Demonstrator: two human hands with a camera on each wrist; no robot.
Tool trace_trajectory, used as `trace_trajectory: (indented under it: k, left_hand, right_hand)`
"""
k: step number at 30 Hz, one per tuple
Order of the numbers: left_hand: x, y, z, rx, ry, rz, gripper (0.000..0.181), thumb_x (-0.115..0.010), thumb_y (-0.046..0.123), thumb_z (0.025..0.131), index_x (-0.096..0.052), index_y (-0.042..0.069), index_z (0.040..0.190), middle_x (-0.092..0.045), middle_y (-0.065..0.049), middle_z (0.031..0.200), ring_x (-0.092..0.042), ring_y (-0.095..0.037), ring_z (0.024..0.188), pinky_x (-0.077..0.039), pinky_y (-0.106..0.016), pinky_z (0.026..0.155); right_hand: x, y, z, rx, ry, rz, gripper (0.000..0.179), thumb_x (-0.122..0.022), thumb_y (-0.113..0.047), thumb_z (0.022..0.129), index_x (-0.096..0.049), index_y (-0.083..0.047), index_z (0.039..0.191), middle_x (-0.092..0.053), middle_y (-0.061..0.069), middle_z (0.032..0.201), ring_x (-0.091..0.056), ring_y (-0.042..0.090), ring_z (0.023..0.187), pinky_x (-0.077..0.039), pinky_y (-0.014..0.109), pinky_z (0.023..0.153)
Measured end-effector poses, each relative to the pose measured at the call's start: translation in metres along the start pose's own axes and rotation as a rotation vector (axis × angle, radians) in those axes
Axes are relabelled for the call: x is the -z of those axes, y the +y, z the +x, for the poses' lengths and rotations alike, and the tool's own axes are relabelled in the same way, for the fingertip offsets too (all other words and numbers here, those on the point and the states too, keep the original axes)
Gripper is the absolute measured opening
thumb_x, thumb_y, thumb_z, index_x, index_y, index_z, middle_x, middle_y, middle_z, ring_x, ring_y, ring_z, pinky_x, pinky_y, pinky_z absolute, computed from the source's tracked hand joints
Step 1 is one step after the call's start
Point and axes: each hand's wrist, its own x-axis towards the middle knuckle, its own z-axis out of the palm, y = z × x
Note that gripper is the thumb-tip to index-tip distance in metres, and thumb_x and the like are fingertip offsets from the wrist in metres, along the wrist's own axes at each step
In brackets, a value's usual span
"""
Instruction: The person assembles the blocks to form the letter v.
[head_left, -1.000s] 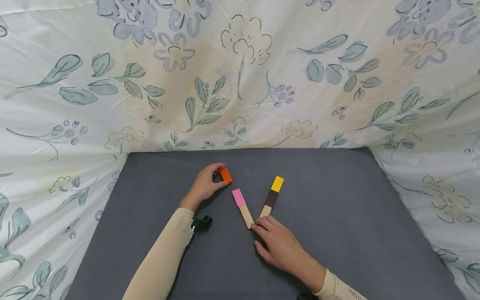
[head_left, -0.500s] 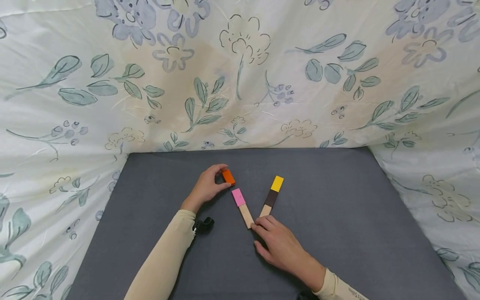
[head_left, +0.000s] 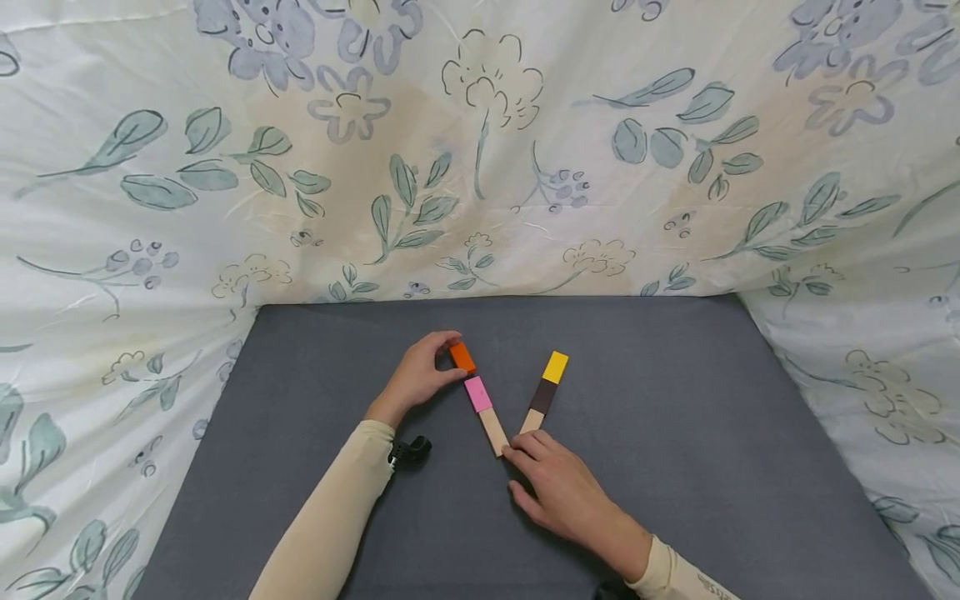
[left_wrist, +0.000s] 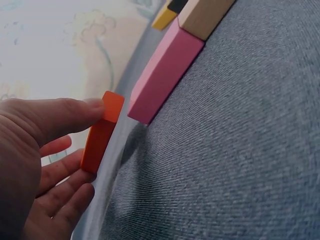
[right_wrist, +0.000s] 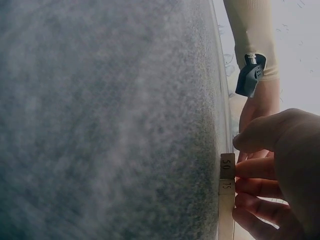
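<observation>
My left hand (head_left: 416,375) pinches an orange block (head_left: 462,357) between thumb and fingers, just beyond the far end of a pink block (head_left: 477,394). In the left wrist view a narrow gap separates the held block from the pink one. A plain wooden block (head_left: 492,432) continues the pink one toward me, forming the left arm of a V. Along the right arm lie a yellow block (head_left: 556,367), a dark brown block (head_left: 543,397) and another plain wooden block (head_left: 532,421). My right hand (head_left: 564,490) rests its fingertips at the V's near end, partly hiding it.
A dark grey cloth (head_left: 675,433) covers the table. Floral fabric (head_left: 480,167) hangs behind it and along both sides. The right wrist view shows dark printed marks on the ends of two wooden blocks (right_wrist: 227,166). A black wrist camera (head_left: 411,451) sits on the left sleeve.
My left hand has slid the orange block rightward and slightly toward me, bringing it close to the pink block's far end. The right hand stays in place.
</observation>
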Motion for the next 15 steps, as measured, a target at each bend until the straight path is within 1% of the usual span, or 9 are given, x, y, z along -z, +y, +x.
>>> trace_trajectory:
  k: [15]
  left_hand:
    - [-0.0093,-0.0025,-0.0020,0.001,-0.005,0.009,0.060,-0.088,0.019,0.095,-0.063,0.009,0.148,-0.064,-0.010,0.144,-0.060,-0.031,0.128,-0.046,-0.049,0.116]
  right_hand:
    - [-0.0008,0.0013,0.0003,0.004,-0.003,-0.001,0.039,-0.086,-0.025,0.093,-0.078,-0.008,0.128,-0.066,0.002,0.123,-0.059,0.018,0.114,-0.059,0.039,0.094]
